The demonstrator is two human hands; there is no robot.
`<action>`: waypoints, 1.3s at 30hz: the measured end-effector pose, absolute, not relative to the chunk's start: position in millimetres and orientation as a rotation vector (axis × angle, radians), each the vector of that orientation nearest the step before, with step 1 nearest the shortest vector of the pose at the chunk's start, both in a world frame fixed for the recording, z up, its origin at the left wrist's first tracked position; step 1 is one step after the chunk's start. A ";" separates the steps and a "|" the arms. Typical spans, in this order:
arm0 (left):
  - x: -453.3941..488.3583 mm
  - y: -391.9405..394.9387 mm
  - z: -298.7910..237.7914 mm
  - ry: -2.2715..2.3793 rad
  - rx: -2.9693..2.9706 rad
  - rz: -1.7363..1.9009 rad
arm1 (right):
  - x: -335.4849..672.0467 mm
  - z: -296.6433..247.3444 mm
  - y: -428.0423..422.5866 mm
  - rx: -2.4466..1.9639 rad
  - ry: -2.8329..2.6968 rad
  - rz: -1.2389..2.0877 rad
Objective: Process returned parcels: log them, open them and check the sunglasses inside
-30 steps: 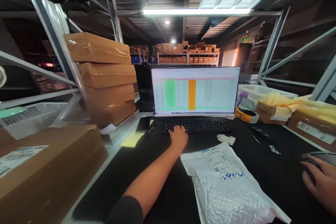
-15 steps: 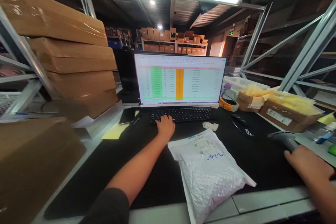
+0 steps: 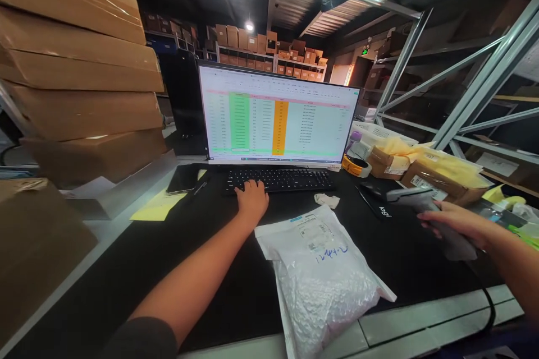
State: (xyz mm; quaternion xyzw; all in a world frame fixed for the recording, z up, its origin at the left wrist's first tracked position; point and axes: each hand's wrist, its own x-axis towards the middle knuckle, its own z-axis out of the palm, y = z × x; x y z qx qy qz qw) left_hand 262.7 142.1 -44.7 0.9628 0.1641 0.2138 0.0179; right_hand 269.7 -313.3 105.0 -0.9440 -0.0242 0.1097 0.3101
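I saw a black mat spread before the lit monitor. Across it lay a white parcel — just short of the keyboard. A grey scanner was clamped in the right hand; well apart, the left hand lay loosely on the keyboard.

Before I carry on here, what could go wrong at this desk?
The scanner in the right hand trails a cable across the desk's pale near edge; it might snag. The left hand rests at the keyboard, so a stray key could get pressed.
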 end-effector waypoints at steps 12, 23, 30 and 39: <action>242.2 123.8 -2.5 0.005 2.794 0.332 | 216.8 152.2 -134.6 -2.581 -0.469 0.716; 214.3 129.3 44.7 -0.252 1.555 -0.580 | 183.0 173.1 -134.8 -2.603 -0.393 0.721; 194.3 137.6 77.4 -0.204 1.441 -0.484 | 163.4 186.9 -139.5 -2.505 -0.401 0.604; 187.7 137.0 84.5 -0.236 1.452 -0.470 | 132.3 202.1 -135.7 -2.481 -0.349 0.654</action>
